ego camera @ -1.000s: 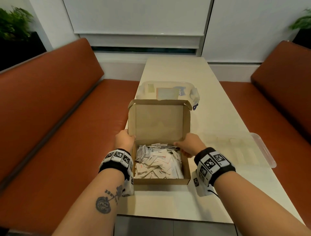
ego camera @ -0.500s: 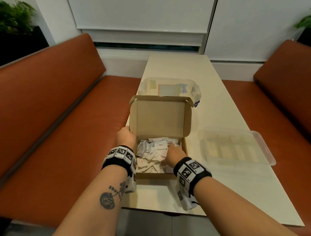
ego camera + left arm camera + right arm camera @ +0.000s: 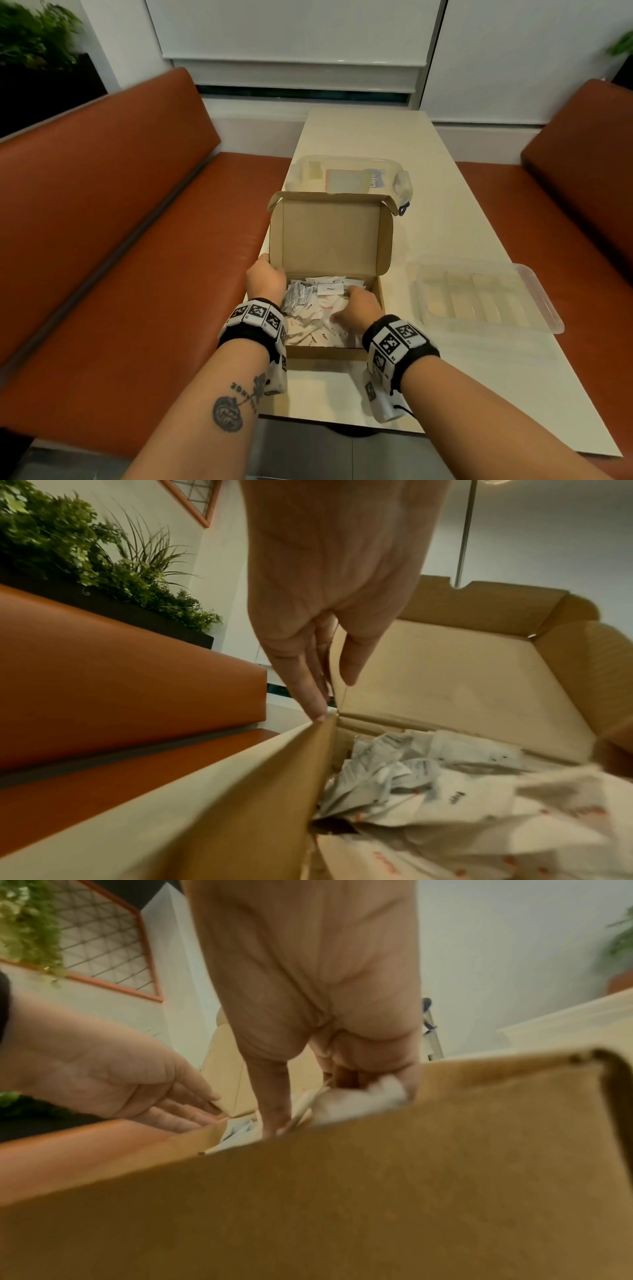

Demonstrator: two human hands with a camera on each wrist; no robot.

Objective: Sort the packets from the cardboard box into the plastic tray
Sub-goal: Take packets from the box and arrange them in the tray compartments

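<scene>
The open cardboard box (image 3: pixel 329 236) stands on the near left of the table, its lid upright. Inside lies a heap of small white packets (image 3: pixel 308 308). My left hand (image 3: pixel 265 274) holds the box's left side by the hinge; in the left wrist view its thumb is inside the flap and its fingers (image 3: pixel 308 691) outside. My right hand (image 3: pixel 346 301) is down in the box. In the right wrist view its fingers curl around a bunch of white packets (image 3: pixel 363 1102). The clear plastic tray (image 3: pixel 544 301), with divided compartments, sits to the right of the box.
A lidded clear plastic container (image 3: pixel 346 174) stands just behind the box lid. The cream table (image 3: pixel 376 137) runs away from me between two orange benches (image 3: pixel 120 240). The box's near wall (image 3: pixel 377 1191) fills the lower right wrist view.
My right hand left the box's right edge and went down into the packets, closing on some. The left hand stayed at the box's left side.
</scene>
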